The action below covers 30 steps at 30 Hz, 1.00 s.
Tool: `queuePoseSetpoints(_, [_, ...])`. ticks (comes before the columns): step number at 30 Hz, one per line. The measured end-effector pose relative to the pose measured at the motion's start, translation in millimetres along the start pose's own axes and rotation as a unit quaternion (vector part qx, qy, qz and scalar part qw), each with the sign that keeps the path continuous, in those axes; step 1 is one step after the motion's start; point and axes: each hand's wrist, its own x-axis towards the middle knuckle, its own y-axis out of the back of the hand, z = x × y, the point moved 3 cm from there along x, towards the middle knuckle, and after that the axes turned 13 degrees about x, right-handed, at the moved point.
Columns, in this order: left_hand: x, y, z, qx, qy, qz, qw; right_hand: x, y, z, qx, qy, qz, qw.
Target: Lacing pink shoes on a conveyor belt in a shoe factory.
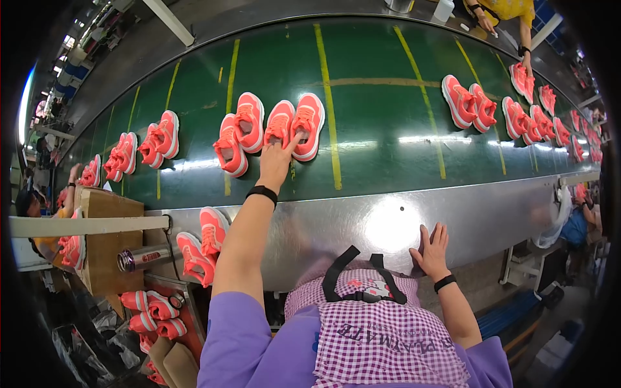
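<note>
A pair of coral sneakers with white soles, one sneaker [279, 119] beside another sneaker [312, 118], stands on the green conveyor belt [375, 142]. My left hand [277, 163] reaches over the belt edge and grips the pair at its collars, with fingers in the shoe openings. Just left of it are two more coral sneakers [228, 147], tilted and apart from my hand. My right hand [432, 251] lies flat on the metal ledge [323, 226], fingers stretched and holding nothing.
More sneaker pairs [460, 103] line the belt on both sides. At the far right a co-worker's hand [526, 63] touches a sneaker. Beside my left arm are two sneakers [196, 257], a metal flask [143, 257], a cardboard box [107, 226] and a white bar [90, 225].
</note>
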Motion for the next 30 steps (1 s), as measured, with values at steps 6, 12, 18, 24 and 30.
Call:
queuePoseSetpoints(6, [17.5,12.8,17.7,-0.089,0.034,-0.103,0.99,8.5,14.1,-19.5,-0.012,0.001,0.001,1.0])
queuePoseSetpoints(12, [-47.9,103.7,90.8,-0.239,0.027,-0.197,0.95,44.8,24.5,-69.1,0.318,-0.042,0.015,0.947])
queuePoseSetpoints(18, [-119.6,151.6,165.9,-0.287,-0.012,-0.132,0.949,72.4,1.9,-99.9,0.396,0.073,0.012,0.915])
queuePoseSetpoints(24, [-145.1,166.7,191.4,-0.297,-0.072,-0.16,0.939,67.2,-1.3,-103.6,0.421,-0.007,-0.046,0.906])
queuePoseSetpoints(30, [-124.9,194.0,194.7,-0.343,-0.018,0.066,0.937,56.7,-2.2,-101.7,0.354,0.032,-0.001,0.935])
